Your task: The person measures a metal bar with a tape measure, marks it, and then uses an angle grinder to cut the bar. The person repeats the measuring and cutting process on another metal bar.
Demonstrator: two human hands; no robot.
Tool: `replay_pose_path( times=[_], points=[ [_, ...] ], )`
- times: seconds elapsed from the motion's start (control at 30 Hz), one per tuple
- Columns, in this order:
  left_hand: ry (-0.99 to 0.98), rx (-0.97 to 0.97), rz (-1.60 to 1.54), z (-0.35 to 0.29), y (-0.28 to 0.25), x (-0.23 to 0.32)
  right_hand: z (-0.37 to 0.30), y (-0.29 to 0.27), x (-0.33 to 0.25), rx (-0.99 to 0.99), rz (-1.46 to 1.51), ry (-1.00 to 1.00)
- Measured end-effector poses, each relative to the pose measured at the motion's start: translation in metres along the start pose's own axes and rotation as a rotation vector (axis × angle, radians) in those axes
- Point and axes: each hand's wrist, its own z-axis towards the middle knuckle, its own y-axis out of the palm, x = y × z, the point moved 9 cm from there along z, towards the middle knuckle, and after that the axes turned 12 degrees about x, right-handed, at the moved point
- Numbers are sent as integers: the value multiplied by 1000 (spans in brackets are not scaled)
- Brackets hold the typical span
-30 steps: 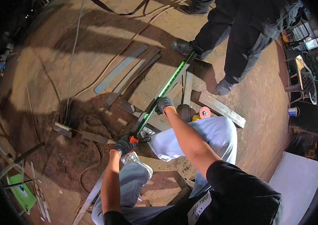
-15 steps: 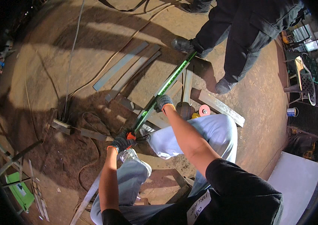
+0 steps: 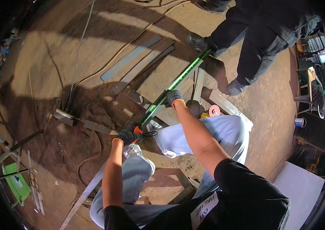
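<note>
A tape measure (image 3: pixel 137 130) with an orange case is in my left hand (image 3: pixel 127 134), which wears a dark knitted glove with an orange cuff. Its bright green blade (image 3: pixel 181 78) runs out diagonally to the far right, along what looks like a metal bar. My right hand (image 3: pixel 174 98), gloved the same way, closes over the blade partway along; whether it also grips the bar beneath is hidden. The blade's far end reaches the shoe of a person in dark trousers (image 3: pixel 260 50), who stands opposite me. A dark wrist loop (image 3: pixel 151 133) hangs from the tape case.
Flat metal strips (image 3: pixel 132 57) lie on the floor beyond my hands. A pink disc (image 3: pixel 214 110) and a square metal tube (image 3: pixel 229 105) lie by my right knee. Cables (image 3: pixel 112 63) cross the floor. A white board (image 3: pixel 298 191) and a chair (image 3: pixel 315 92) stand at the right.
The whole scene has shifted slightly right in the view. Both hands keep their hold on the tape measure, and the blade lies at much the same slant.
</note>
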Motion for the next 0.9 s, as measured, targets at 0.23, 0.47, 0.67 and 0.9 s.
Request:
replay_pose_path(
  times=[0.23,0.47,0.67,0.9],
  points=[
    [0,-40,-15,-1,0,34,13,49,53,267,93,66],
    [-125,-118,-119,-1,12,7,-17,-5,24,125,303,181],
    [-110,-19,148,1,0,19,-54,-55,29,227,437,544],
    [-179,190,592,30,11,63,-61,-71,26,108,434,515]
  ],
)
